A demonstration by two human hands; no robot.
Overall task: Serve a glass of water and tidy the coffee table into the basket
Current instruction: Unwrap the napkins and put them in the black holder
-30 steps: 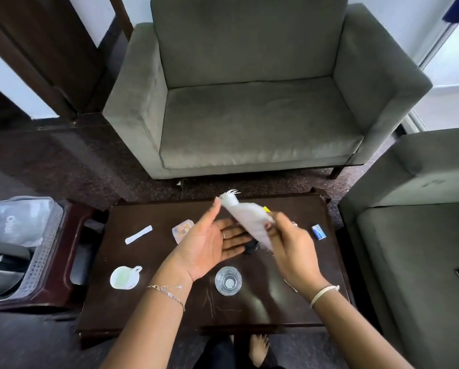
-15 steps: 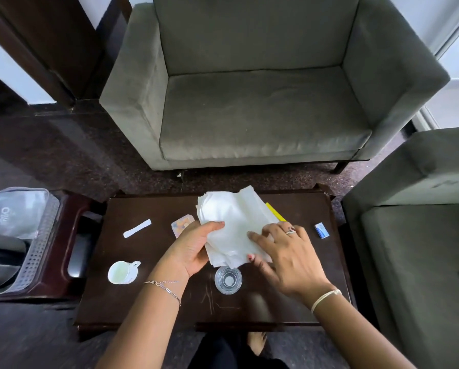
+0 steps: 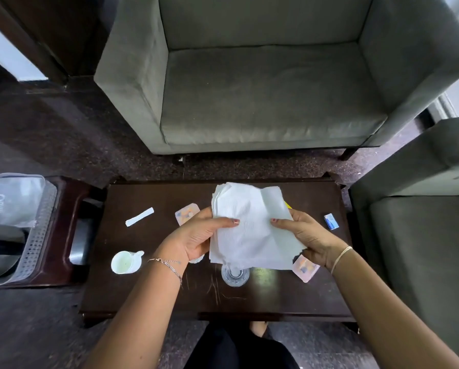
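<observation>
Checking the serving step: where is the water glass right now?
In the head view the water glass stands centre-front on the coffee table, under the lower edge of the held napkins, right of the white cup.

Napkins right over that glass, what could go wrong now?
1. The lower edge of the napkins hangs just above the glass. Lowering the stack could dip paper into it or tip it.
2. The left hand and right hand grip the loose stack only at its sides, so sheets might slide out onto the table.
3. The right hand is close to a small packet and might nudge it.
</observation>
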